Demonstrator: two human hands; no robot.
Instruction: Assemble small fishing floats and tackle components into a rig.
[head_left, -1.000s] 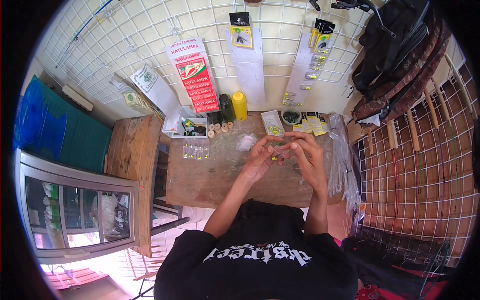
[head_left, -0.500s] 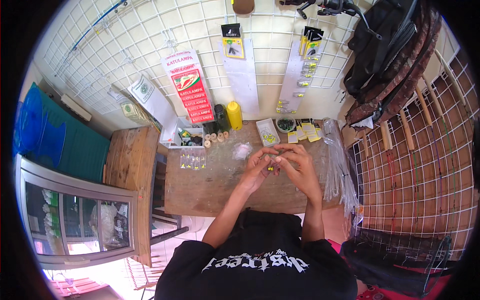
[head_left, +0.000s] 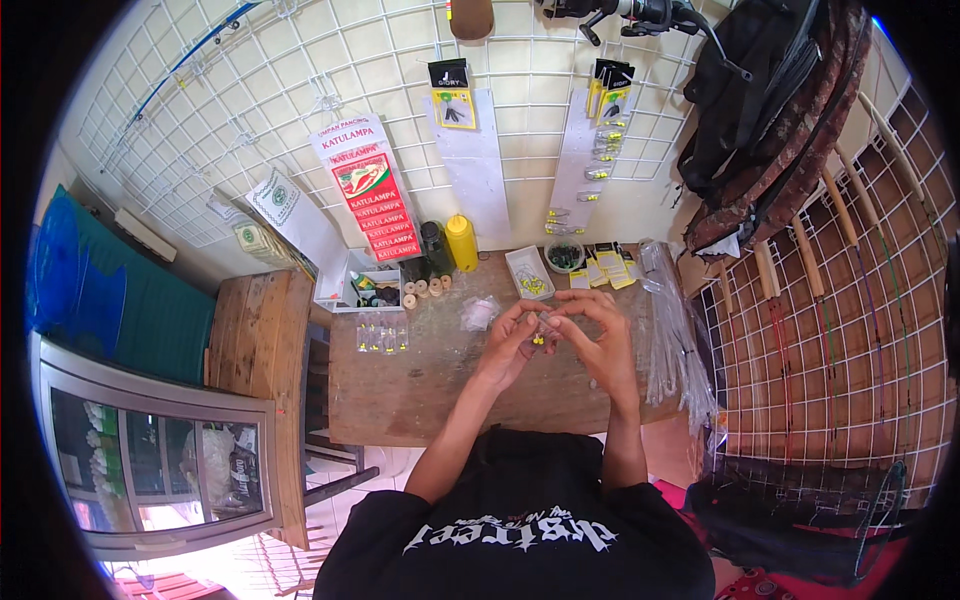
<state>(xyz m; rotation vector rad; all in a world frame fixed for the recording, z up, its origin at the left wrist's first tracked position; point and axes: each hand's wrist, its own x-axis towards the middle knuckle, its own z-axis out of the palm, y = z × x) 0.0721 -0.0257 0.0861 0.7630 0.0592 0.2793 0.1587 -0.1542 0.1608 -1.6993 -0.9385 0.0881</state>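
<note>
Wearing a black shirt [head_left: 515, 535], a person is working over a wooden table [head_left: 430, 395], hands just nearer than a white tray [head_left: 520, 261], which is serving as the landmark. The left hand [head_left: 506, 350] is curling partly closed, pinching a small clear packet [head_left: 540, 334] with bright yellow bits inside. The right hand [head_left: 605, 348] is bringing thumb and forefinger together on the same packet, its other fingers loosely bent; how firmly it is gripping, I cannot tell. The packet is sitting between both hands, nearer than the tray and above the table.

Left of the tray, a crumpled clear bag [head_left: 479, 314] is lying on the wood; farther left, a row of clear packets [head_left: 382, 334] is showing yellow pieces. To its right, a bundle of clear plastic [head_left: 668, 340] is spreading along the table. Just beside the tray, on its right, a round bowl [head_left: 567, 271] is holding dark green things. Behind and left of it, a yellow bottle [head_left: 461, 243] is standing upright. Beyond the tray, a white wire grid [head_left: 510, 150] is covering the wall.
</note>
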